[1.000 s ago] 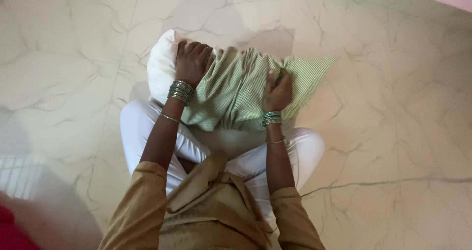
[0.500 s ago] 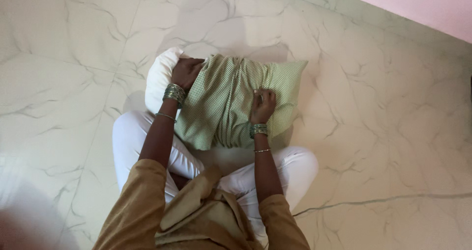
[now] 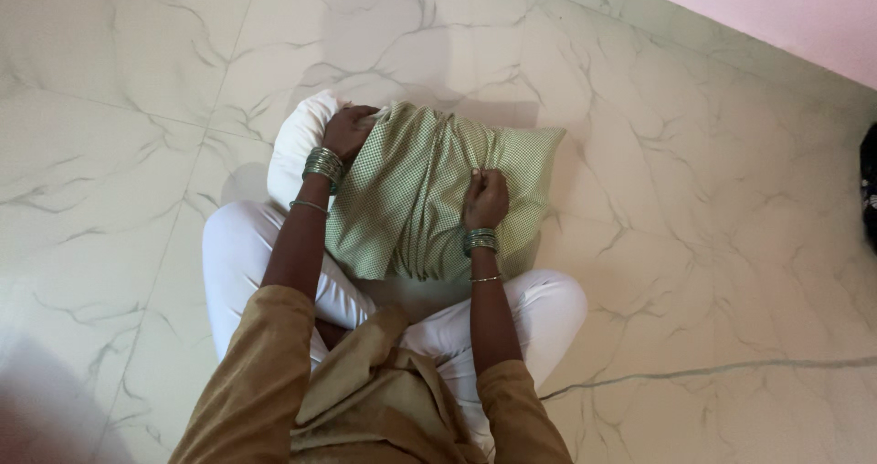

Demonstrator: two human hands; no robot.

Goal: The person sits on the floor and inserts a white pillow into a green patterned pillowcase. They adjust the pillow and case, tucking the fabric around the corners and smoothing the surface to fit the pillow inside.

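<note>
I sit cross-legged on the floor in white trousers. A white pillow [image 3: 294, 140] lies in front of my knees, most of it inside a green checked pillowcase [image 3: 429, 190]. Only the pillow's left end sticks out bare. My left hand [image 3: 347, 131] grips the bunched open edge of the pillowcase at that end. My right hand [image 3: 486, 199] is closed on a fold of the cover near its middle right. Both wrists wear stacks of green bangles.
White marble-patterned floor tiles [image 3: 694, 245] lie all around. A pink wall [image 3: 786, 7] runs along the top right. A dark object [image 3: 869, 185] shows at the right edge.
The pillowcase has slid further left over the pillow, leaving less white showing. The loose right corner of the cover has filled out. My right hand has shifted lower on the fabric.
</note>
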